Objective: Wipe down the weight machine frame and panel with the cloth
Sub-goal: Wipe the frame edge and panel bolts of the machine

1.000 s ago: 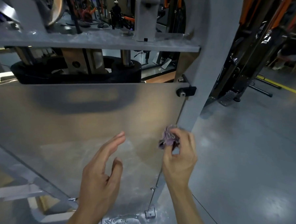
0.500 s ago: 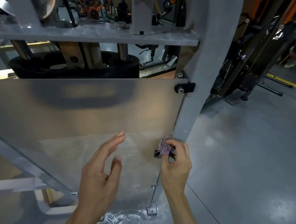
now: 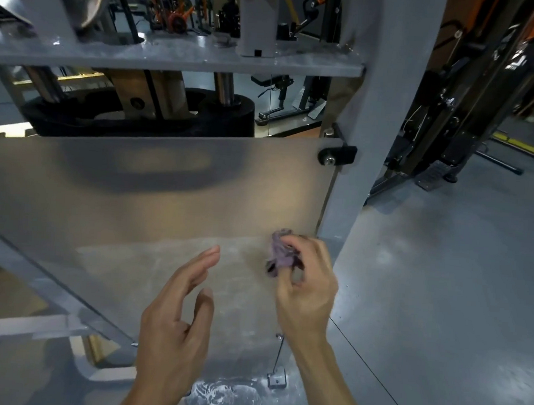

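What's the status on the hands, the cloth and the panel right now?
Right hand grips cloth at panel right edge, beside frame post. Left hand open, holding nothing. Nothing in the way.

Floor (image 3: 440, 289) was smooth grey concrete, kinda glossy, with soft light patches reflecting off it. A yellow line (image 3: 516, 144) ran across it off to the right. Black and orange gym rigs (image 3: 469, 98) stood on that side, and more equipment (image 3: 283, 98) sat further back in the dim room.
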Tool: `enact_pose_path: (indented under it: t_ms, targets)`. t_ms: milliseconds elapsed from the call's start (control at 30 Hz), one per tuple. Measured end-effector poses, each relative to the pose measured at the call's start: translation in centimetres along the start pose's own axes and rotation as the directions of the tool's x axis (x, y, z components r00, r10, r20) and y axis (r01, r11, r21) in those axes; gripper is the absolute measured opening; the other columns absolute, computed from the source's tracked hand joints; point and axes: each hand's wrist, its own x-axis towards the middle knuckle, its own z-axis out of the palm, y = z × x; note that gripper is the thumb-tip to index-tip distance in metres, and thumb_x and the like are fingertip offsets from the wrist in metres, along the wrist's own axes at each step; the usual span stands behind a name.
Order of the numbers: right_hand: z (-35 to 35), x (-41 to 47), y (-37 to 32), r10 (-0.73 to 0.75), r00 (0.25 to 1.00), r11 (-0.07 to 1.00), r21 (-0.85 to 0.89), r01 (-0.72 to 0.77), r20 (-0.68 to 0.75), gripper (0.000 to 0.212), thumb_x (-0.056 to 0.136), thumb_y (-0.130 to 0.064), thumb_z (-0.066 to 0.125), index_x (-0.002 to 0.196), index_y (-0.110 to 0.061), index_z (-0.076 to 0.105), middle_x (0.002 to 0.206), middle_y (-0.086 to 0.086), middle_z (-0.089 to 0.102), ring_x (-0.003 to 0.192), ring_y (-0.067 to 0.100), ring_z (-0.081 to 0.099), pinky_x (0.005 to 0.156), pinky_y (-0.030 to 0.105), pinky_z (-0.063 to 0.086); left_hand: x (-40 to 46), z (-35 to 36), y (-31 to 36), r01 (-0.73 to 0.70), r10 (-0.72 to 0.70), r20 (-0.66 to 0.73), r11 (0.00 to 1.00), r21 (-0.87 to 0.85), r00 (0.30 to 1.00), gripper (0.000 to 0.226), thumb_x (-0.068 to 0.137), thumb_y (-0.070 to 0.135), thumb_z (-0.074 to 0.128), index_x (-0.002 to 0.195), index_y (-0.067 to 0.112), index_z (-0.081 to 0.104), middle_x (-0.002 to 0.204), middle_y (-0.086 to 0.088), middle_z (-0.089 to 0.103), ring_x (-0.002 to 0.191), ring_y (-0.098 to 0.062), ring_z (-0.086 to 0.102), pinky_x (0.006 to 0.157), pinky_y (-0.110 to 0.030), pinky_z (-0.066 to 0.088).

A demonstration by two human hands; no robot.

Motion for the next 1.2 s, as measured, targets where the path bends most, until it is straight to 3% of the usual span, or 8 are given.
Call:
enact_pose_path:
  t_ms: [167, 300, 400, 600, 833, 933, 1033, 1200]
  targets:
    - [-0.9, 0.9, 0.5, 0.033, 0.992, 0.999, -0.020, -0.036, -0.125, 0.039, 0.082, 0.018, 0.064, 0.105, -0.012, 0.071, 0.104, -0.002, 0.062, 0.093, 0.012, 0.067, 0.077, 0.039, 0.058, -0.3, -0.3, -0.3, 0.019, -0.019, -0.016, 1.000, 0.022, 1.000, 0.060, 0.096, -0.009, 0.053, 0.134, 0.036, 0.061, 0.142, 0.020, 0.059, 0.129, -0.006, 0.059, 0.108, -0.031, 0.046]
    - [2.5, -0.7, -1.0, 0.007, 1.000, 1.000, -0.006, -0.006, 0.018, 0.043, 0.078, 0.016, 0.066, 0.107, -0.015, 0.073, 0.107, -0.006, 0.063, 0.098, 0.013, 0.067, 0.081, 0.039, 0.056, -0.1, -0.8, -0.4, 0.007, -0.006, -0.042, 0.999, 0.034, 0.999, 0.061, 0.094, -0.013, 0.052, 0.135, 0.032, 0.061, 0.143, 0.019, 0.059, 0.134, -0.007, 0.055, 0.110, -0.035, 0.045]
    - [1.7, -0.7, -0.1, -0.022, 0.997, 0.999, 0.032, 0.020, 0.072, 0.030, 0.090, 0.005, 0.064, 0.109, -0.017, 0.072, 0.110, -0.009, 0.062, 0.094, 0.017, 0.069, 0.077, 0.043, 0.058, 0.2, -1.3, -0.6, -0.007, 0.009, -0.068, 0.999, 0.037, 0.998, 0.061, 0.094, -0.013, 0.052, 0.135, 0.032, 0.061, 0.145, 0.017, 0.058, 0.136, -0.009, 0.053, 0.111, -0.040, 0.044]
    - [-0.5, 0.3, 0.9, 0.029, 0.992, 0.999, -0.028, -0.033, -0.125, 0.033, 0.087, 0.016, 0.062, 0.103, -0.012, 0.070, 0.103, -0.002, 0.062, 0.090, 0.020, 0.067, 0.070, 0.048, 0.058, 0.2, -1.8, -0.9, 0.000, 0.004, -0.089, 0.999, 0.037, 0.996, 0.059, 0.094, -0.012, 0.052, 0.134, 0.030, 0.061, 0.145, 0.017, 0.058, 0.138, -0.009, 0.052, 0.112, -0.044, 0.046]
    - [4.2, -1.6, -1.7, -0.103, 0.984, 0.994, 0.052, 0.096, 0.148, 0.030, 0.087, 0.008, 0.060, 0.108, -0.009, 0.072, 0.109, -0.002, 0.062, 0.095, 0.015, 0.066, 0.082, 0.031, 0.056, 0.5, -1.9, -1.0, -0.016, 0.019, -0.098, 0.999, 0.028, 0.995, 0.057, 0.096, -0.011, 0.053, 0.133, 0.031, 0.061, 0.144, 0.016, 0.059, 0.137, -0.010, 0.053, 0.111, -0.042, 0.044]
    - [1.5, -0.9, 0.3, -0.014, 1.000, 1.000, 0.019, 0.014, 0.016, 0.029, 0.088, 0.005, 0.057, 0.106, -0.013, 0.071, 0.109, -0.005, 0.062, 0.091, 0.015, 0.067, 0.073, 0.044, 0.061, 0.5, -2.2, -1.0, -0.009, 0.011, -0.104, 1.000, 0.021, 0.994, 0.061, 0.094, -0.014, 0.052, 0.133, 0.031, 0.062, 0.144, 0.016, 0.059, 0.137, -0.011, 0.053, 0.111, -0.043, 0.045]
    - [-0.4, 0.1, 1.5, 0.034, 0.989, 0.998, -0.054, -0.042, -0.140, 0.034, 0.086, 0.014, 0.061, 0.105, -0.012, 0.070, 0.104, -0.001, 0.061, 0.089, 0.014, 0.066, 0.069, 0.046, 0.060, 0.4, -2.7, -1.4, -0.004, 0.006, -0.105, 1.000, 0.025, 0.994, 0.054, 0.097, -0.010, 0.051, 0.133, 0.028, 0.063, 0.144, 0.016, 0.059, 0.137, -0.012, 0.053, 0.112, -0.050, 0.047]
    - [4.7, -1.5, -1.7, -0.014, 1.000, 0.998, 0.054, 0.015, -0.022, 0.027, 0.089, 0.008, 0.062, 0.105, -0.013, 0.071, 0.105, -0.002, 0.061, 0.089, 0.014, 0.068, 0.072, 0.038, 0.060, 0.6, -3.4, -1.6, -0.013, 0.015, -0.115, 1.000, 0.022, 0.993, 0.049, 0.095, 0.002, 0.050, 0.133, 0.030, 0.063, 0.143, 0.015, 0.060, 0.136, -0.012, 0.055, 0.110, -0.040, 0.045]
